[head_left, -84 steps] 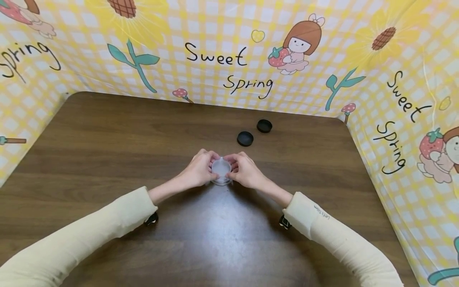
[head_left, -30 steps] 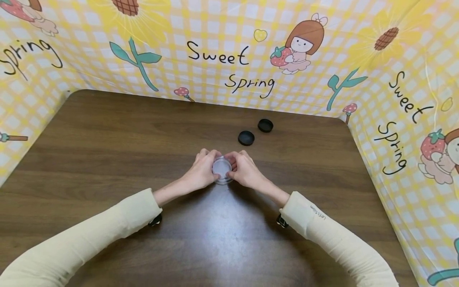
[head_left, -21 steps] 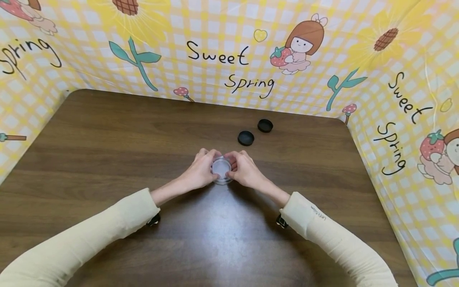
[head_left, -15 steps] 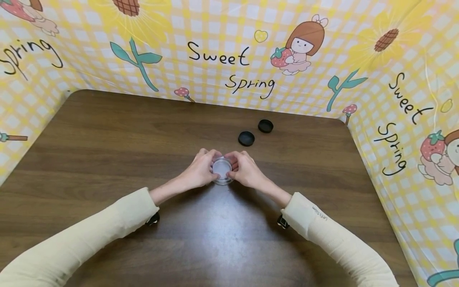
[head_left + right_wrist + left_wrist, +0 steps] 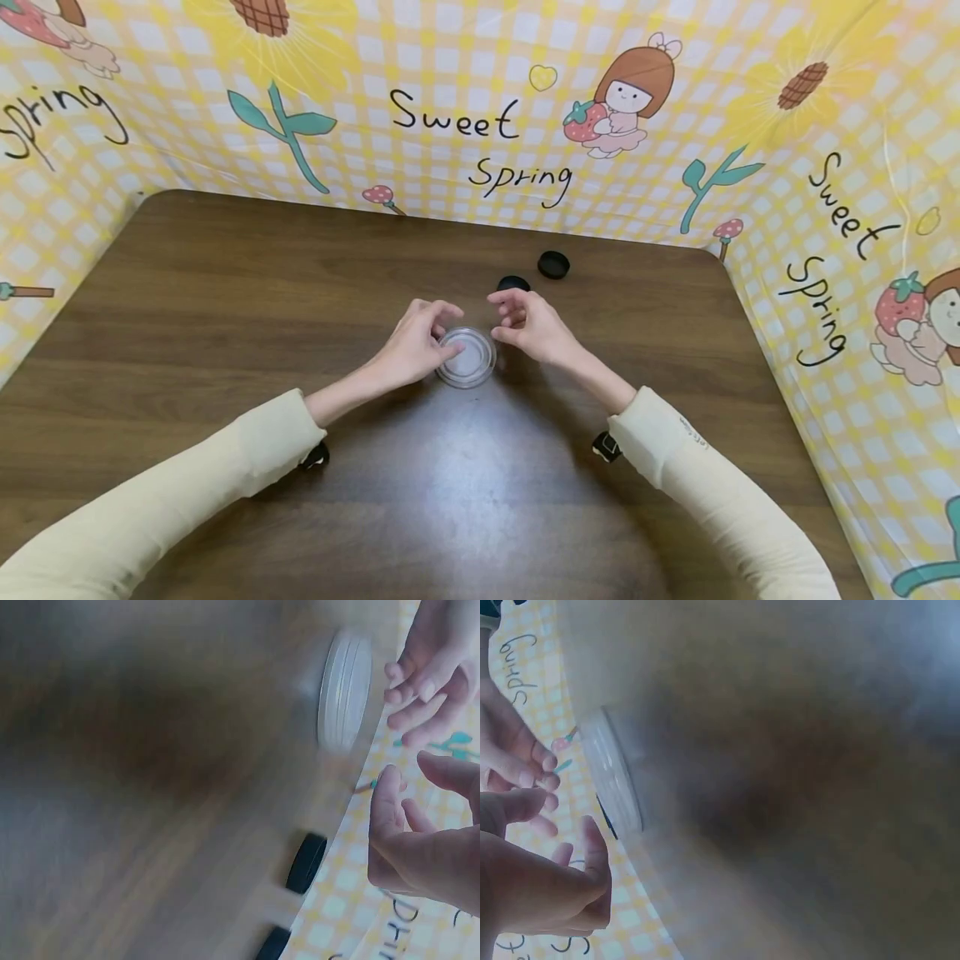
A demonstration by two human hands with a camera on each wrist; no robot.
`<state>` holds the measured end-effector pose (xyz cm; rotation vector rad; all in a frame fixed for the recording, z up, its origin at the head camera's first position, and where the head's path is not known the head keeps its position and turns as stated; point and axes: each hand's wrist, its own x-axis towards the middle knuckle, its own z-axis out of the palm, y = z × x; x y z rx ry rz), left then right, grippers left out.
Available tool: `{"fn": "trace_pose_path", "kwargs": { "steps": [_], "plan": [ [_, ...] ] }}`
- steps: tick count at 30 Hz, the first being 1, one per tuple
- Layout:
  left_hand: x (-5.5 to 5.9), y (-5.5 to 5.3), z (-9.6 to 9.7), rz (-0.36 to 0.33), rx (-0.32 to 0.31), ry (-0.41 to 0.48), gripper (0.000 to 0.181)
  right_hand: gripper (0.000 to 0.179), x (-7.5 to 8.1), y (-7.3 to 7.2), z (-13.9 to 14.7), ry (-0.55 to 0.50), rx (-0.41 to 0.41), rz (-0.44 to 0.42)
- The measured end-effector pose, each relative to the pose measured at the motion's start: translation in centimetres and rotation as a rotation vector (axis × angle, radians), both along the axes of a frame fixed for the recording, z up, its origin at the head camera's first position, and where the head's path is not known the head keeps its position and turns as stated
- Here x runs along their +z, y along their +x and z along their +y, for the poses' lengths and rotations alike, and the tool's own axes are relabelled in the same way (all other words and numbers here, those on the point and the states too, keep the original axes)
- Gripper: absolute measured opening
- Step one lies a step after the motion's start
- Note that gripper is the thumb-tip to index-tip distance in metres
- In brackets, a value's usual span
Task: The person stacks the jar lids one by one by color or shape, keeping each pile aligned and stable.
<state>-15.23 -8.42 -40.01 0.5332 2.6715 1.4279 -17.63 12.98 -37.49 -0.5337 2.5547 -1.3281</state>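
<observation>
A clear, shallow round container point(image 5: 471, 375) with ringed edges lies flat on the wooden table, in front of the person. My left hand point(image 5: 414, 343) hovers at its left side, fingers loosely bent, the thumb over the rim; whether the thumb touches it, I cannot tell. To the right, my right hand point(image 5: 542, 332) is lifted clear of the container, with thumb and fingers apart and nothing between them. The right wrist view shows the container point(image 5: 345, 694) low and disc-like, with both hands off its side. In the left wrist view the container point(image 5: 615, 772) is blurred.
Two black round caps lie behind the container toward the right: the nearer cap point(image 5: 513, 284) is partly covered by the right hand's fingers, the farther cap point(image 5: 553, 265) sits near the back edge. A yellow checked cloth point(image 5: 442, 50) encloses the brown table point(image 5: 225, 275) on three sides.
Both hands gripped the container's sides earlier. Now the right hand has let go and moved right and up, while the left has loosened its hold. The container stays in place.
</observation>
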Motion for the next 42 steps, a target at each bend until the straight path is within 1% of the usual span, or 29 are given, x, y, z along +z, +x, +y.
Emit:
{"fn": "trace_pose_path", "kwargs": {
  "steps": [3, 5, 9, 13, 15, 19, 23, 27, 31, 34, 37, 42],
  "plan": [
    [0.2, -0.7, 0.0, 0.013, -0.007, -0.001, 0.041, 0.044, -0.1, -0.8, 0.6, 0.005, -0.031, 0.002],
    [0.4, -1.1, 0.0, 0.023, -0.02, -0.03, 0.041, 0.044, -0.4, -1.2, 1.1, 0.016, -0.053, 0.003],
    [0.7, -2.0, 0.2, 0.018, -0.032, -0.086, 0.043, 0.045, -0.9, -1.7, 1.9, 0.038, -0.092, 0.0],
    [1.0, -3.2, 0.5, -0.033, -0.057, -0.123, 0.047, 0.046, -1.3, -2.4, 2.6, 0.053, -0.126, 0.003],
    [1.1, -4.0, 0.7, -0.069, -0.086, -0.145, 0.05, 0.045, -1.4, -2.7, 2.8, 0.069, -0.134, 0.013],
    [1.3, -5.7, 1.1, -0.11, -0.14, -0.189, 0.056, 0.046, -1.6, -3.4, 2.8, 0.087, -0.14, 0.024],
    [1.0, -7.1, 2.1, -0.142, -0.182, -0.217, 0.06, 0.048, -1.8, -4.1, 2.9, 0.103, -0.155, 0.022],
    [0.8, -8.3, 3.3, -0.172, -0.202, -0.216, 0.065, 0.051, -2.0, -4.7, 2.9, 0.109, -0.18, 0.021],
    [0.6, -9.5, 4.3, -0.173, -0.19, -0.204, 0.067, 0.054, -2.2, -5.0, 2.9, 0.116, -0.194, 0.013],
    [0.3, -10.4, 4.8, -0.148, -0.186, -0.22, 0.068, 0.057, -2.5, -5.0, 2.9, 0.145, -0.2, 0.005],
    [0.0, -11.0, 5.3, -0.125, -0.192, -0.233, 0.068, 0.058, -2.7, -5.1, 2.8, 0.161, -0.217, -0.004],
    [-0.4, -11.8, 6.0, -0.105, -0.197, -0.23, 0.067, 0.058, -3.1, -5.6, 2.7, 0.153, -0.242, -0.014]
  ]
}}
